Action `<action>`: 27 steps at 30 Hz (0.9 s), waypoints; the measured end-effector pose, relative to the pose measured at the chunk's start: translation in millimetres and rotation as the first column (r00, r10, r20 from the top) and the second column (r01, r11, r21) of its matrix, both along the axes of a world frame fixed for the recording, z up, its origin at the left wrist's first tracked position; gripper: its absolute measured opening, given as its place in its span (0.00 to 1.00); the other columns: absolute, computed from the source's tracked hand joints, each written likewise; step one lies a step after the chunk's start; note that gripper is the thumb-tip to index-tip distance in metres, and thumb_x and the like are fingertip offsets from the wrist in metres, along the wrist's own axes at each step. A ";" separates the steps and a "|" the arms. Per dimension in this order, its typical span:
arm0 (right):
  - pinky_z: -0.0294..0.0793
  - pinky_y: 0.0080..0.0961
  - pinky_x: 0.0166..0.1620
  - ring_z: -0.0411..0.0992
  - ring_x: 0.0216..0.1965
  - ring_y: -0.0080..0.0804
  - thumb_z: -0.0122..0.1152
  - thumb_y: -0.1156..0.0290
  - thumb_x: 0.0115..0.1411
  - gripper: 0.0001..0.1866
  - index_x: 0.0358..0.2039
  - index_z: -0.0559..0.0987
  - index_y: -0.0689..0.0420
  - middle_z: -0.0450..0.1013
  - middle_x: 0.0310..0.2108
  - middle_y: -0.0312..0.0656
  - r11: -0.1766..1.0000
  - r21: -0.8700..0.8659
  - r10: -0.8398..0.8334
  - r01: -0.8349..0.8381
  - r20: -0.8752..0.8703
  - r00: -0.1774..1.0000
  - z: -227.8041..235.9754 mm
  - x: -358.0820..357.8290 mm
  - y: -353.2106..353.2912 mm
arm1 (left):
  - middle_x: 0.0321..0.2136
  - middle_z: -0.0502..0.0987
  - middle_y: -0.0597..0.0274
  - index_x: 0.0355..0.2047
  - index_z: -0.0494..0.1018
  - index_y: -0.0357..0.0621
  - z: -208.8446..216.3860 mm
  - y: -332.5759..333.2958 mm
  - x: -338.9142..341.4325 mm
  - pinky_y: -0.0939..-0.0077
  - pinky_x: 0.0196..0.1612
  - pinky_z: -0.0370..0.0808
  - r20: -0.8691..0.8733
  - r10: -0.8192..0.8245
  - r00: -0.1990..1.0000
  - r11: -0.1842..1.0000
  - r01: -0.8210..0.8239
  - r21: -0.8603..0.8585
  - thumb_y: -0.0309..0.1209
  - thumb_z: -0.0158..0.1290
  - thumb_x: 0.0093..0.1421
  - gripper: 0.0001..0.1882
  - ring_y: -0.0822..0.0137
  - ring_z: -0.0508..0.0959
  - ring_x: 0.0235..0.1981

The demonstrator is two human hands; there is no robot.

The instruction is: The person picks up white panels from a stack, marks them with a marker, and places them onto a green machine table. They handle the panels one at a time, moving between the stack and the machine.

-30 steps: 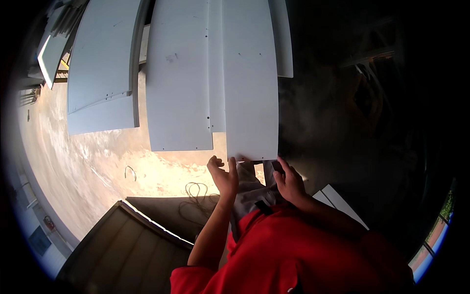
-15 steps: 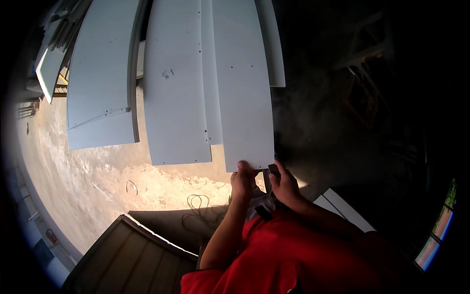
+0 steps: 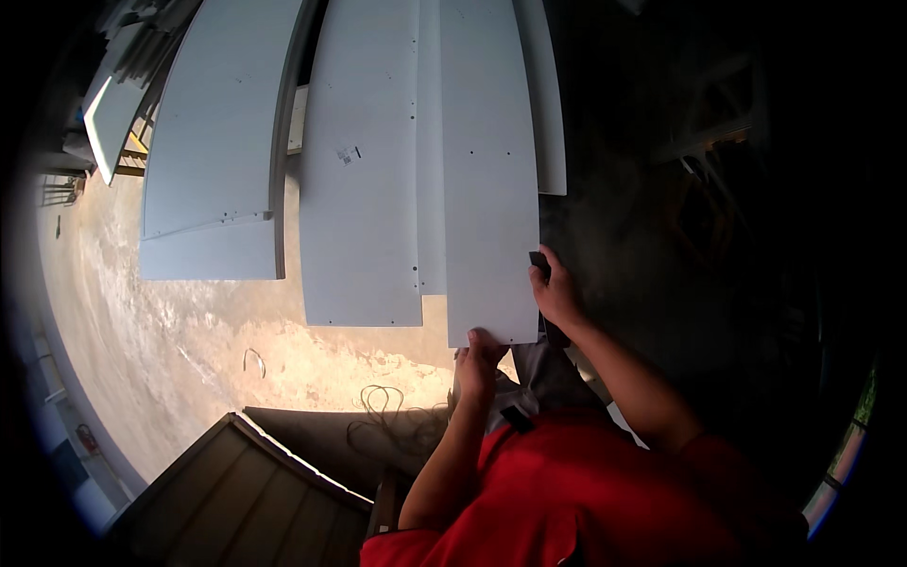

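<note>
A long pale grey-white panel with small drilled holes reaches away from me. At its near end my left hand is closed on the edge, thumb on top and fingers underneath. My right hand is beside the panel's right long edge, closed round a small dark block. The block is at that edge; whether it touches it I cannot tell, and its exact kind is unclear. Just left lies a wider pale panel with a small printed label and a row of holes.
Another stack of pale panels stands farther left. Rope or cord lies in loops on the sunlit concrete floor. A brown ribbed box-like piece is at the lower left. The right side is in deep shadow.
My right hand has moved from the panel's near corner forward along its right edge, with the dark block. My left hand stays at the near end. The whole view has shifted slightly.
</note>
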State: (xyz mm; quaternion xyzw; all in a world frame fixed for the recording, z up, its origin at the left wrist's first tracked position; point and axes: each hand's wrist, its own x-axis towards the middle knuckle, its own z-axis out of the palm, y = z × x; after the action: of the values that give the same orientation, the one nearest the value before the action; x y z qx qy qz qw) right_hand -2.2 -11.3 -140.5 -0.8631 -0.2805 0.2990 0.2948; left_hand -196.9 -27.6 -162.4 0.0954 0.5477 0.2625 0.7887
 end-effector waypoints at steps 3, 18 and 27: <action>0.73 0.39 0.49 0.73 0.47 0.55 0.55 0.61 0.61 0.26 0.57 0.69 0.59 0.74 0.46 0.58 0.998 -0.056 0.003 -0.001 0.026 1.000 0.7 26.1 31.9 | 0.33 0.79 0.48 0.45 0.70 0.26 11.0 3.1 -7.0 0.67 0.40 0.79 -0.110 -0.189 0.976 0.982 0.190 0.003 0.49 0.45 0.68 0.29 0.59 0.81 0.33; 0.73 0.39 0.50 0.74 0.48 0.54 0.56 0.61 0.61 0.26 0.58 0.70 0.57 0.74 0.46 0.57 0.993 0.067 0.092 -0.093 0.017 0.996 0.2 27.4 -2.6 | 0.66 0.54 0.44 0.59 0.65 0.36 21.6 120.8 43.9 0.42 0.66 0.48 -0.950 0.139 0.280 -0.151 0.954 0.259 0.52 0.51 0.59 0.36 0.48 0.51 0.69; 0.72 0.35 0.52 0.73 0.50 0.49 0.56 0.65 0.62 0.26 0.58 0.68 0.61 0.74 0.48 0.56 0.973 -0.093 0.196 -0.211 -0.152 0.969 47.4 -34.8 -47.6 | 0.67 0.53 0.44 0.60 0.62 0.34 8.1 141.8 35.0 0.41 0.67 0.42 -0.945 0.175 0.277 -0.204 0.949 0.240 0.50 0.48 0.60 0.37 0.45 0.50 0.69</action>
State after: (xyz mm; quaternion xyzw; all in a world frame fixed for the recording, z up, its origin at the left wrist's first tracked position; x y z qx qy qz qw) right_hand -37.0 -58.9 -93.1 -0.8209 -0.3294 0.4032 0.2346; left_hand -161.9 114.1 -154.3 0.9016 0.3807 0.1062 0.1758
